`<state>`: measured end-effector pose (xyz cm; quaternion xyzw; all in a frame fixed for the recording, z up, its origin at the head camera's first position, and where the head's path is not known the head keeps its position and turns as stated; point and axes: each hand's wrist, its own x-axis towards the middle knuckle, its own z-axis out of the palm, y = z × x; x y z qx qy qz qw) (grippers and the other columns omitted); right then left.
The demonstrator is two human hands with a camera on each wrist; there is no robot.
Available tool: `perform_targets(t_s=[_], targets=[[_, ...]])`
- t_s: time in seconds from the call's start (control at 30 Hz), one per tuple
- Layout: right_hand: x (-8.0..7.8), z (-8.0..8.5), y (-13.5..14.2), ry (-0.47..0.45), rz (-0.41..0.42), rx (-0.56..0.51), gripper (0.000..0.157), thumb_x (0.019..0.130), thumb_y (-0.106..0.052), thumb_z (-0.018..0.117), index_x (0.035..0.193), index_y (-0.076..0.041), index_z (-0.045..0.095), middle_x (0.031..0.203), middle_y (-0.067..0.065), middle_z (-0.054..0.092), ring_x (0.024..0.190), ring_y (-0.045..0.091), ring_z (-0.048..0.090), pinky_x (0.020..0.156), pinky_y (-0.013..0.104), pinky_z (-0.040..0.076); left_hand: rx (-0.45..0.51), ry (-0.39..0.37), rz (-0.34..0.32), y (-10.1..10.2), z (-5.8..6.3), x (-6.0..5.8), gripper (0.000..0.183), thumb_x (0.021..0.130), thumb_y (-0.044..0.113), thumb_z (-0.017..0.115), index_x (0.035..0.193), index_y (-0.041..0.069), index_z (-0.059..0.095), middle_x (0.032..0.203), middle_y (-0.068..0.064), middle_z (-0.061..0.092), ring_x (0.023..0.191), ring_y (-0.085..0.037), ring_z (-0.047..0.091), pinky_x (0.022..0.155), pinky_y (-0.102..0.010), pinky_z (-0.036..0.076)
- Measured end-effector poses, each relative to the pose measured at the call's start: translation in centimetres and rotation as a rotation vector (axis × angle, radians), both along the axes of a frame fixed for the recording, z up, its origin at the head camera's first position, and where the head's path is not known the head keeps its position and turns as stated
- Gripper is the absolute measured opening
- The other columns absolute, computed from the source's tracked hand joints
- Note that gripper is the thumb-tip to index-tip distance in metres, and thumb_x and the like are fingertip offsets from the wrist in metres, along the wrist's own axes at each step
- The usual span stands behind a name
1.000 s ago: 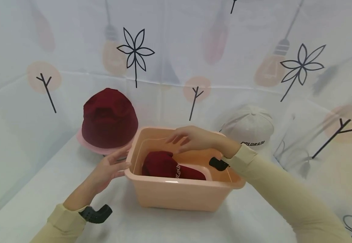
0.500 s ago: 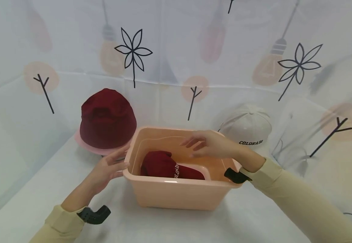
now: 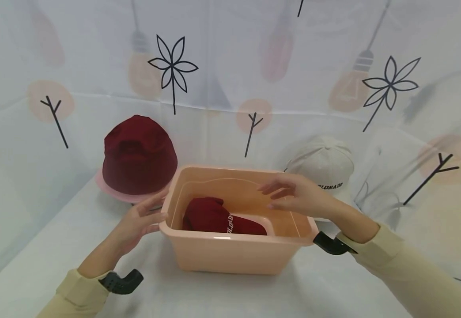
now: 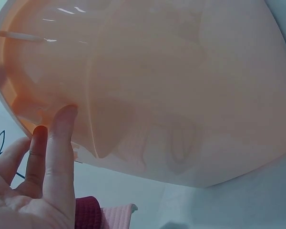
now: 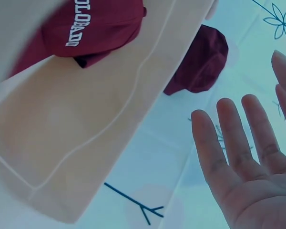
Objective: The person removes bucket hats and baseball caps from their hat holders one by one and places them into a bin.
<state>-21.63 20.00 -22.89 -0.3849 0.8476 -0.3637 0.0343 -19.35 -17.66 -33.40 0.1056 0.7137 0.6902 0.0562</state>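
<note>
A peach plastic basin (image 3: 230, 256) stands on the white surface in the head view. Inside it, towards the left, lies a dark red baseball cap (image 3: 208, 216) with white lettering, its brim pointing right. My left hand (image 3: 135, 225) touches the basin's left side near the rim with extended fingers. In the left wrist view, the thumb (image 4: 62, 138) lies against the basin's wall. Over the basin's right end hovers my right hand (image 3: 300, 194), its fingers loosely extended and nothing held. The right wrist view shows this palm (image 5: 257, 195) facing the camera.
Behind the basin on the left, a dark red hat (image 3: 139, 159) sits on top of a pink brim (image 3: 115, 192). A white cap (image 3: 322, 163) lettered COLORADO stands at the back right, partly behind my right hand. A patterned cloth (image 3: 214, 79) hangs behind everything.
My right hand has moved right and slightly down, from above the red cap to the basin's right end. The left hand stays at the left rim; the caps and basin have not moved.
</note>
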Motion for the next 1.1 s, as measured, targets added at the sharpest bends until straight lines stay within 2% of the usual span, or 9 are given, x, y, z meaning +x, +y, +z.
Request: perform_targets(t_s=[0.17, 0.33, 0.57, 0.83, 0.97, 1.1], targets=[[0.7, 0.0, 0.8, 0.026, -0.024, 0.005, 0.030, 0.082, -0.011, 0.071, 0.111, -0.005, 0.063, 0.109, 0.006, 0.065, 0.098, 0.017, 0.062, 0.080, 0.032, 0.052, 0.000, 0.001, 0.001, -0.1, -0.1, 0.0, 0.067, 0.089, 0.013, 0.061, 0.147, 0.012, 0.029, 0.141, -0.019, 0.034, 0.123, -0.033, 0.040, 0.086, -0.039, 0.049], [1.3, -0.5, 1.7, 0.051, -0.042, -0.008, 0.030, 0.081, -0.007, 0.071, 0.111, -0.006, 0.063, 0.110, 0.005, 0.064, 0.096, 0.016, 0.062, 0.080, 0.032, 0.052, 0.009, -0.013, -0.002, -0.1, -0.2, 0.1, 0.067, 0.089, 0.013, 0.061, 0.147, 0.012, 0.028, 0.142, -0.019, 0.033, 0.124, -0.034, 0.039, 0.086, -0.039, 0.049], [1.7, -1.6, 3.0, 0.059, -0.088, -0.090, 0.036, 0.079, -0.006, 0.073, 0.112, -0.003, 0.061, 0.108, 0.006, 0.064, 0.097, 0.015, 0.062, 0.076, 0.030, 0.054, 0.010, 0.001, -0.010, -0.2, 0.1, 0.3, 0.068, 0.089, 0.013, 0.061, 0.147, 0.011, 0.026, 0.144, -0.019, 0.030, 0.125, -0.035, 0.039, 0.085, -0.037, 0.049], [2.1, -3.4, 4.5, 0.228, -0.162, -0.121, 0.036, 0.077, -0.003, 0.074, 0.110, -0.008, 0.062, 0.104, -0.003, 0.062, 0.093, 0.013, 0.061, 0.077, 0.026, 0.052, 0.004, 0.006, 0.000, -0.2, 0.2, 0.2, 0.068, 0.088, 0.013, 0.061, 0.147, 0.012, 0.028, 0.143, -0.018, 0.032, 0.124, -0.035, 0.041, 0.085, -0.037, 0.050], [2.4, -4.1, 5.4, 0.258, -0.211, -0.174, 0.037, 0.075, 0.004, 0.073, 0.109, -0.003, 0.062, 0.104, -0.003, 0.063, 0.093, 0.013, 0.062, 0.077, 0.024, 0.052, 0.002, 0.009, 0.001, -0.1, 0.2, 0.3, 0.068, 0.088, 0.012, 0.061, 0.147, 0.011, 0.028, 0.143, -0.019, 0.031, 0.123, -0.035, 0.042, 0.084, -0.037, 0.050], [2.5, -4.7, 6.3, 0.235, -0.280, -0.215, 0.035, 0.077, 0.004, 0.072, 0.110, 0.002, 0.060, 0.104, 0.004, 0.063, 0.092, 0.012, 0.062, 0.078, 0.021, 0.051, 0.009, 0.012, -0.002, -0.1, 0.2, 0.4, 0.068, 0.088, 0.012, 0.061, 0.147, 0.011, 0.028, 0.144, -0.019, 0.031, 0.123, -0.035, 0.041, 0.084, -0.036, 0.050]])
